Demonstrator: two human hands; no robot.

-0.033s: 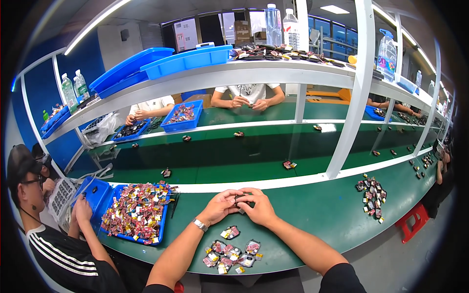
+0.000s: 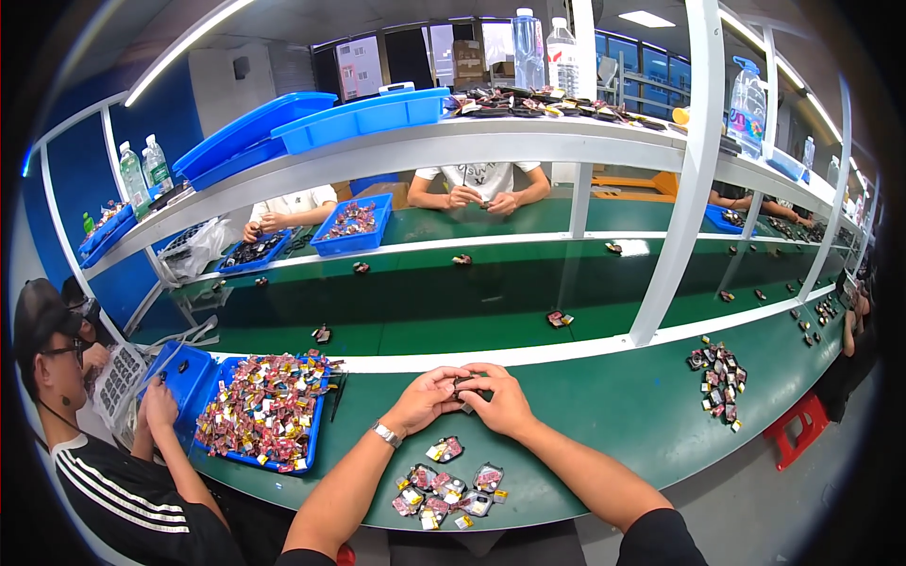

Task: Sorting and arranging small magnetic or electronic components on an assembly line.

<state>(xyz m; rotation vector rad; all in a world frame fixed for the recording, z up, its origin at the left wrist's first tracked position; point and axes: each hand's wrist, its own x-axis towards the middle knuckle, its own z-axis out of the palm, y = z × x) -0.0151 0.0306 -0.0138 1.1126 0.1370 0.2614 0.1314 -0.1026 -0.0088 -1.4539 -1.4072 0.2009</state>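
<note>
My left hand [image 2: 422, 400] and my right hand [image 2: 502, 404] meet above the green bench. Fingers of both are closed round a small dark part [image 2: 462, 385], mostly hidden by them; its kind I cannot make out. Just below my hands lies a single small electronic assembly [image 2: 444, 449], black with a red circuit board and a silvery piece. Nearer me, between my forearms, several similar assemblies [image 2: 441, 489] lie in a loose pile. Left of my left hand stands a blue bin [image 2: 314, 436] heaped with small red boards with white and yellow pieces.
Another group of assemblies [image 2: 723, 382] lies on the bench at the right. Beyond a white rail, scattered parts [image 2: 559, 319] rest on a green conveyor belt. A white post [image 2: 681, 189] carries an overhead shelf [image 2: 566, 141] with blue trays. A co-worker [image 2: 113, 472] sits close at my left.
</note>
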